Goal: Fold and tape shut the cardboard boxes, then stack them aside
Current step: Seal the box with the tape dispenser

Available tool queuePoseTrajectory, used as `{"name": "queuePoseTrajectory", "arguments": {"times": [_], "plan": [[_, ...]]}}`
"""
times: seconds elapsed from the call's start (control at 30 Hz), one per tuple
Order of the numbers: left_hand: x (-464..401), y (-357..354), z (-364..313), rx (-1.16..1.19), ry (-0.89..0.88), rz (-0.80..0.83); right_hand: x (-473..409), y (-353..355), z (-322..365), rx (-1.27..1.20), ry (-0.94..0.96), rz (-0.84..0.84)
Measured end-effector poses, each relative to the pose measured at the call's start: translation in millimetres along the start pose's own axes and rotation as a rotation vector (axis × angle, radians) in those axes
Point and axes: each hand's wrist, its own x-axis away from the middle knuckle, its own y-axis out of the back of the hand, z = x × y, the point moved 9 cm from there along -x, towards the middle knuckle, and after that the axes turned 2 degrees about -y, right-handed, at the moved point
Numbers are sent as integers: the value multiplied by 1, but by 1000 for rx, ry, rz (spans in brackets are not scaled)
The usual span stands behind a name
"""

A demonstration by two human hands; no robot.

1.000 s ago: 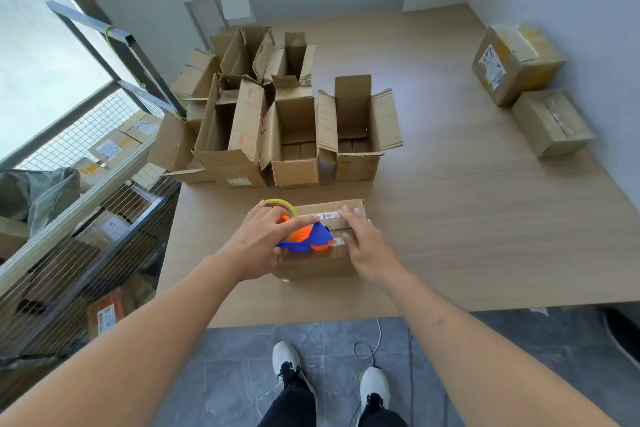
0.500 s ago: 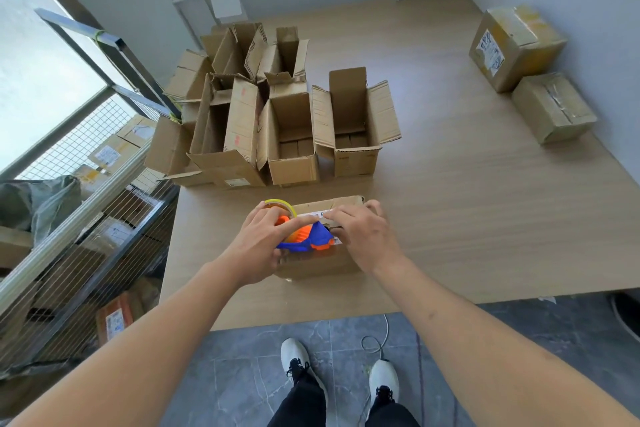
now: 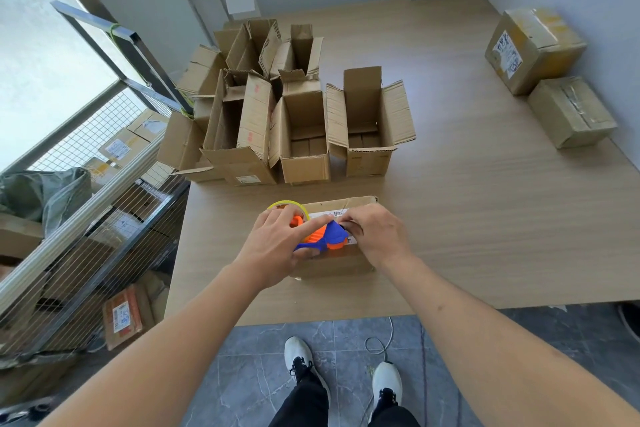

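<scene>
A closed cardboard box [image 3: 343,262] lies near the front edge of the wooden table [image 3: 485,218]. On its top sits an orange and blue tape dispenser [image 3: 325,236] with a yellow-rimmed roll. My left hand [image 3: 277,246] grips the dispenser from the left, forefinger stretched along its top. My right hand [image 3: 375,234] rests on the box lid right of the dispenser, its fingertips curled at the dispenser's front end by the white label; what they pinch is hidden.
Several open cardboard boxes [image 3: 301,135] with raised flaps stand in a cluster behind. Two taped boxes [image 3: 535,48] sit by the right wall. A wire cage [image 3: 86,218] with parcels stands left of the table. My feet [image 3: 343,371] stand on grey tiles below the table's front edge.
My right hand slid left along the box top, from its right end to the dispenser's front. My left hand stayed on the dispenser. The view tipped slightly.
</scene>
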Motion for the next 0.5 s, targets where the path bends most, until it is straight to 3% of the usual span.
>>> {"name": "queuePoseTrajectory", "arguments": {"times": [0.33,0.5], "plan": [[10,-4,12,-92,29,-15,7,22,-9,74,-96,4],[5,-3,14,-70,52,38,16,42,-58,-28,-405,118]]}}
